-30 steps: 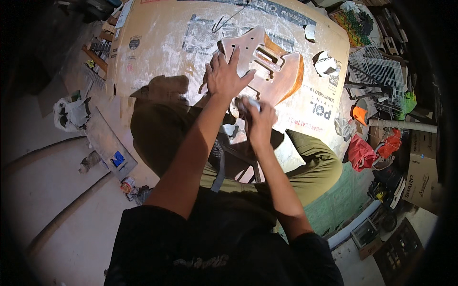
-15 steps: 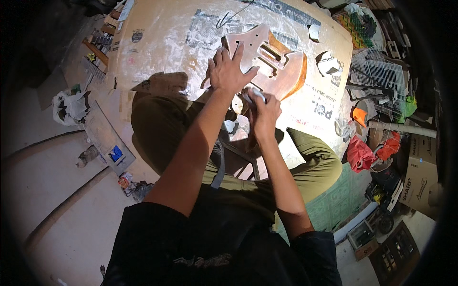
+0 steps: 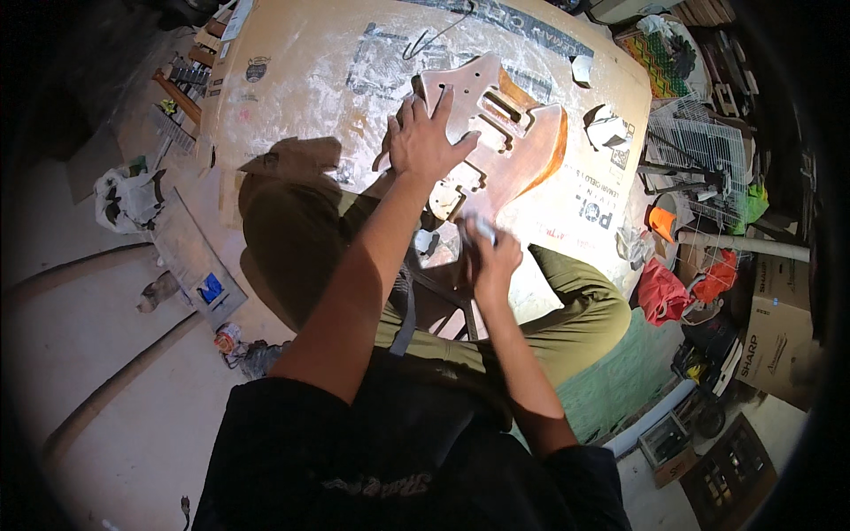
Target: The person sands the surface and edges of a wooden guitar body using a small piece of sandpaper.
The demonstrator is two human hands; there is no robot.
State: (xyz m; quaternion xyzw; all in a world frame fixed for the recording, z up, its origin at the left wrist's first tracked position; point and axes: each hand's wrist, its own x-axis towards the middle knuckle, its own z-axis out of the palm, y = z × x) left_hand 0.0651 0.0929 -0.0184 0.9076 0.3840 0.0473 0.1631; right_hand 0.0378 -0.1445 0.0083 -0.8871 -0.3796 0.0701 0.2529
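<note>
A brown wooden electric guitar body (image 3: 529, 161) with routed cavities and a glossy orange-brown side lies on a dusty cardboard sheet (image 3: 292, 97). My left hand (image 3: 425, 144) rests on its left part, fingers spread, pressing down on the wood. Near the body's lower end my right hand (image 3: 496, 264) is closed around a small pale piece (image 3: 481, 229), perhaps folded sandpaper; motion blurs it and the fingers hide much of it. Whether the piece touches the wood at this moment is hard to tell.
Torn scraps of sandpaper (image 3: 607, 129) lie to the right on the cardboard, and a bent black wire (image 3: 425, 42) is above the guitar body. My crossed legs (image 3: 575, 310) frame the near side. Further right are a wire rack (image 3: 699, 142), red plastic bags (image 3: 666, 292) and cardboard boxes (image 3: 779, 341).
My right hand has moved down toward me with the pale piece, from the body's lower edge area to its near end. My left hand stays spread on the guitar body, almost unmoved.
</note>
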